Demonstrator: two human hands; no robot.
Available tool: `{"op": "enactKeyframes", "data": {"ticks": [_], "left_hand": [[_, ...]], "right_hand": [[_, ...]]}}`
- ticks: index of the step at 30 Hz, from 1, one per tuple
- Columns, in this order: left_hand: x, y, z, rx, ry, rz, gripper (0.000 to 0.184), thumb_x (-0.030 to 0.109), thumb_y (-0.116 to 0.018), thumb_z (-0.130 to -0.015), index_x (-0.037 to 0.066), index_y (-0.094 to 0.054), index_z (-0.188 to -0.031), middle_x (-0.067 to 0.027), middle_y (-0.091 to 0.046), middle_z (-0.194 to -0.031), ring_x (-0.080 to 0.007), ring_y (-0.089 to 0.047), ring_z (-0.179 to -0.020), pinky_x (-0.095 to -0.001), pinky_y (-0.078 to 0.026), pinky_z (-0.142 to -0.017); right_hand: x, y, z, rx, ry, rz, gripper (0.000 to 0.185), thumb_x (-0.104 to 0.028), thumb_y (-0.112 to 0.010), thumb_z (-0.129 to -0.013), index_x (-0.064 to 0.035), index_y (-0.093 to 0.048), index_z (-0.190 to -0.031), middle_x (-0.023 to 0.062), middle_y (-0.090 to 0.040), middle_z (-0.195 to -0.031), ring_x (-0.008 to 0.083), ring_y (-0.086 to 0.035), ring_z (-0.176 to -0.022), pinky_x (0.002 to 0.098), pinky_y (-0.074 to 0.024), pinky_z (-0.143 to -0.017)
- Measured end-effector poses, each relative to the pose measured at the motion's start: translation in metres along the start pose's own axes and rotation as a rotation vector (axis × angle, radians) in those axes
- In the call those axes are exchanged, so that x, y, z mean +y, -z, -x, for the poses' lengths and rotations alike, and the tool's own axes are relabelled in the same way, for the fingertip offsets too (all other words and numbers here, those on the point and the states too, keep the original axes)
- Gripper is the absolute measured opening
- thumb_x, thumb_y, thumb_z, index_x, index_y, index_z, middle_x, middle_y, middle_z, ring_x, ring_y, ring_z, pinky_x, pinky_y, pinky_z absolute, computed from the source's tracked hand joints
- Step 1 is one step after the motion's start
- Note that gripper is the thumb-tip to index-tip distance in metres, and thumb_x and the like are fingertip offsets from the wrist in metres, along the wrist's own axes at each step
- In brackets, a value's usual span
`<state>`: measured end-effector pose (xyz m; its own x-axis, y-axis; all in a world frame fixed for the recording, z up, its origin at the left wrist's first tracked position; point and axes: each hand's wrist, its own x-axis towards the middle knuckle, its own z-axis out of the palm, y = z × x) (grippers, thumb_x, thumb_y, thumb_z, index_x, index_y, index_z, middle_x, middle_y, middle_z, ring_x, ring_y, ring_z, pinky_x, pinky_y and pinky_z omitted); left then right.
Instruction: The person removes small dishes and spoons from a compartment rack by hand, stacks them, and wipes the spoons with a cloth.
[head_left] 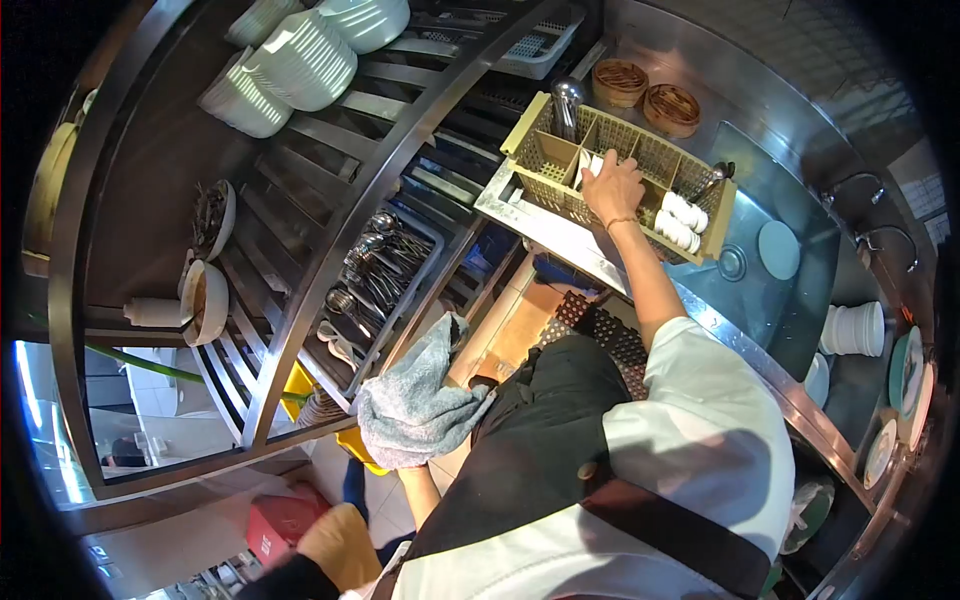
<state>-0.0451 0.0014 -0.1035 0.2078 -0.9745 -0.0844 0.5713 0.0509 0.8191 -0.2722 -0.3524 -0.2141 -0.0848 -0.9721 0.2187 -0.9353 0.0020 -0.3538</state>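
Observation:
My right hand [615, 188] reaches into a middle compartment of a beige divided cutlery basket [520, 135], its fingers curled down on white spoons [591, 168]. More white spoons [680, 222] lie stacked in the compartment nearer the sink. Metal spoons [566, 105] stand upright in the far left corner, and a few darker utensils [722, 172] lean at the right end. A grey towel [415, 400] drapes over my left hand, which supports it by the shelf; its fingers are hidden under the cloth.
A metal sink [770, 300] holds a pale round plate [778, 250]. Two bamboo steamers [672, 108] stand behind the basket. On the left, a slatted metal rack [330, 230] carries stacked white bowls [300, 65] and a tray of metal ladles and spoons [375, 265]. Another person's sleeve [340, 550] is at the bottom.

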Motion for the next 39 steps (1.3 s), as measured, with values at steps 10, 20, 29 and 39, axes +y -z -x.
{"op": "enactKeyframes", "data": {"ticks": [10, 20, 29, 39], "left_hand": [[-0.008, -0.028, -0.02, -0.074, 0.024, -0.007, 0.022, 0.029, -0.036, -0.092, 0.015, -0.052, -0.095, -0.0029, -0.057, -0.092, -0.0141, -0.056, -0.074, -0.0267, -0.047, -0.06], [-0.003, -0.026, 0.008, 0.014, -0.091, 0.02, 0.02, 0.028, -0.035, -0.092, 0.016, -0.051, -0.095, -0.0018, -0.057, -0.093, -0.0128, -0.055, -0.073, -0.0257, -0.046, -0.059], [-0.015, -0.031, -0.002, 0.004, -0.062, 0.014, 0.019, 0.027, -0.034, -0.092, 0.018, -0.051, -0.095, -0.0008, -0.057, -0.094, -0.0118, -0.055, -0.072, -0.0248, -0.046, -0.058], [-0.022, -0.027, 0.026, 0.042, -0.006, 0.038, 0.019, 0.025, -0.033, -0.093, 0.019, -0.05, -0.095, 0.0004, -0.056, -0.095, -0.0106, -0.054, -0.072, -0.0239, -0.045, -0.057]], "right_hand": [[0.005, -0.008, -0.044, -0.237, 0.236, 0.215, 0.034, -0.028, -0.047, -0.082, 0.0034, -0.052, -0.093, 0.0169, -0.064, -0.073, 0.0317, -0.065, -0.07, 0.0398, -0.0513, -0.061], [0.006, -0.029, -0.038, -0.021, 0.371, 0.033, 0.021, -0.011, -0.048, -0.077, 0.0042, -0.05, -0.093, 0.0225, -0.06, -0.08, 0.0333, -0.063, -0.066, 0.0387, -0.0517, -0.057], [-0.004, -0.015, -0.043, -0.256, 0.418, 0.011, 0.026, -0.01, -0.048, -0.079, 0.0065, -0.051, -0.098, 0.027, -0.061, -0.082, 0.0374, -0.063, -0.073, 0.0422, -0.0517, -0.062], [-0.001, -0.006, -0.042, -0.387, 0.183, -0.051, 0.045, -0.022, -0.063, -0.071, 0.0068, -0.05, -0.104, 0.0242, -0.062, -0.089, 0.0355, -0.062, -0.087, 0.0414, -0.0489, -0.074]]}}
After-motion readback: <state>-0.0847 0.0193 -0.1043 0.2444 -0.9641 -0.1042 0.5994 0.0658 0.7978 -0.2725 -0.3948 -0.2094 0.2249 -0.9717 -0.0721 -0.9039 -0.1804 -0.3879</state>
